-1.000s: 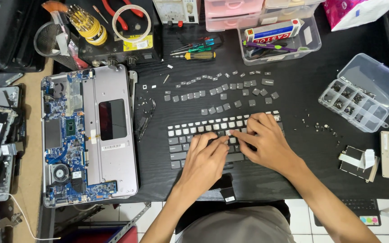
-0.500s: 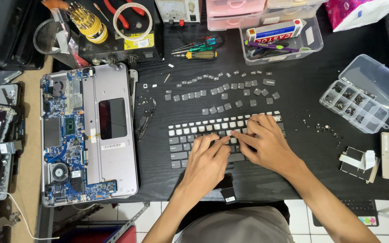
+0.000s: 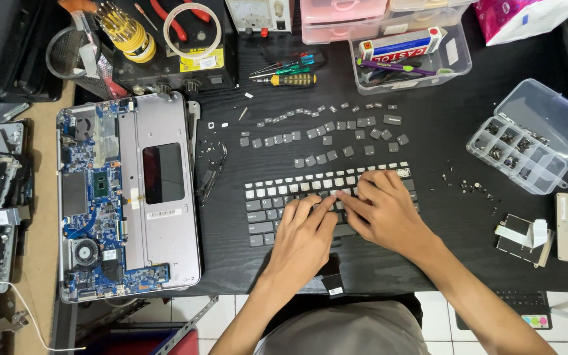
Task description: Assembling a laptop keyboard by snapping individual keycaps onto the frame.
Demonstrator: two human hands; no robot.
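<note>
Both hands press down on the grey keyboard (image 3: 297,197) lying on the black counter (image 3: 442,131): left hand (image 3: 304,230) and right hand (image 3: 382,210) meet fingertip to fingertip over its middle keys, fingers bent, gripping nothing whole. Loose keycaps (image 3: 323,128) lie scattered just beyond the keyboard. Left of the keyboard rests an opened laptop base (image 3: 126,197); right of it, a clear compartment box (image 3: 527,141). White floor tiles (image 3: 231,315) show below the counter's edge.

A detached grey laptop keyboard (image 3: 297,197) lay at the centre of the black wooden desk (image 3: 442,138), both hands (image 3: 343,220) on it. Loose grey keycaps (image 3: 323,131) lay scattered at twelve o'clock, an opened silver laptop chassis (image 3: 129,197) at nine, a clear compartmented plastic box (image 3: 530,141) at two.
</note>
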